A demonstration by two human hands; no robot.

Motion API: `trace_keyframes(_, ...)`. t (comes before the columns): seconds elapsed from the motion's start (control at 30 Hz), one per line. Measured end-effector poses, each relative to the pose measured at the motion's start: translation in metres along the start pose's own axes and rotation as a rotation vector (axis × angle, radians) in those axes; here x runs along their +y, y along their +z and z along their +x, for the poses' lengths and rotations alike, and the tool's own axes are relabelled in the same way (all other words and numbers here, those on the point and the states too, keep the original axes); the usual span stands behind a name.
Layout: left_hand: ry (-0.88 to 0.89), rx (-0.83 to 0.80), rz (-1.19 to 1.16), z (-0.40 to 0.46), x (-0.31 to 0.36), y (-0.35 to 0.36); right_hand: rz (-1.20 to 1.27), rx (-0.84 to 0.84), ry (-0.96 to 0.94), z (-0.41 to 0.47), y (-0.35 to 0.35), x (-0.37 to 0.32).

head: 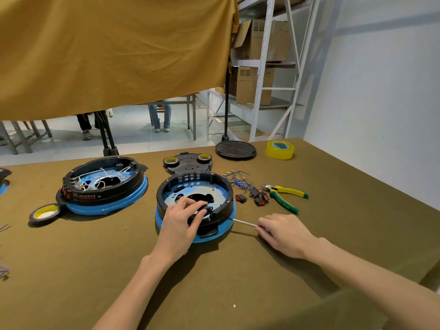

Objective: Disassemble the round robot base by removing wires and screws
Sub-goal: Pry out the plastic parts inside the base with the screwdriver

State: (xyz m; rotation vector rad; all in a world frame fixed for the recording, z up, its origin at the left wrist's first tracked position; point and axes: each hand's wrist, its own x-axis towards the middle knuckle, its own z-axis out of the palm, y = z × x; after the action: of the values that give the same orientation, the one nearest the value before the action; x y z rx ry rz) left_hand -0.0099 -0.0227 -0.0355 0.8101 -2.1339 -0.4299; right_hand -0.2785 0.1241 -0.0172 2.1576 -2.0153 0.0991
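Observation:
A round black robot base (221,186) with a blue lower ring sits in the middle of the table, its inside stripped of wires. My left hand (181,225) reaches over its near rim and pinches a small black part (206,210) there. My right hand (283,234) lies on the table to the right and grips the end of a thin white wire (244,222) that runs out from the base's right side. A second round base (104,184), with white wires inside, stands to the left.
Loose blue wires (238,181), several black and red switches (253,196) and yellow-green pliers (284,196) lie right of the base. Behind it are a black cover plate (188,161), a round black lid (235,150) and yellow tape (279,150). A tape roll (45,213) lies left.

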Motion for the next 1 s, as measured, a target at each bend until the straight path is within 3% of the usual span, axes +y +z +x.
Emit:
trace_keyframes(0.17, -0.011, 0.003, 0.01, 0.0, 0.0, 0.002, -0.062, 0.072, -0.087, 0.021, 0.004, 0.023)
trace_keyframes(0.43, -0.009, 0.006, 0.015, 0.001, 0.001, 0.001, -0.217, 0.008, -0.296, 0.04, -0.003, 0.044)
trace_keyframes(0.53, -0.023, -0.006, -0.001, 0.001, 0.0, 0.0, -0.231, -0.035, -0.24, 0.051, -0.006, 0.042)
trace_keyframes(0.67, -0.026, -0.024, -0.006, 0.001, -0.002, -0.001, 0.007, 0.047, -0.12, 0.053, -0.012, 0.018)
trace_keyframes(0.87, 0.021, -0.048, 0.022, -0.002, -0.007, -0.006, 0.465, 0.225, -0.097, 0.071, -0.025, -0.053)
trace_keyframes(1.0, -0.01, -0.005, -0.01, -0.005, -0.01, -0.006, 0.451, 0.196, -0.068, 0.09, -0.026, -0.081)
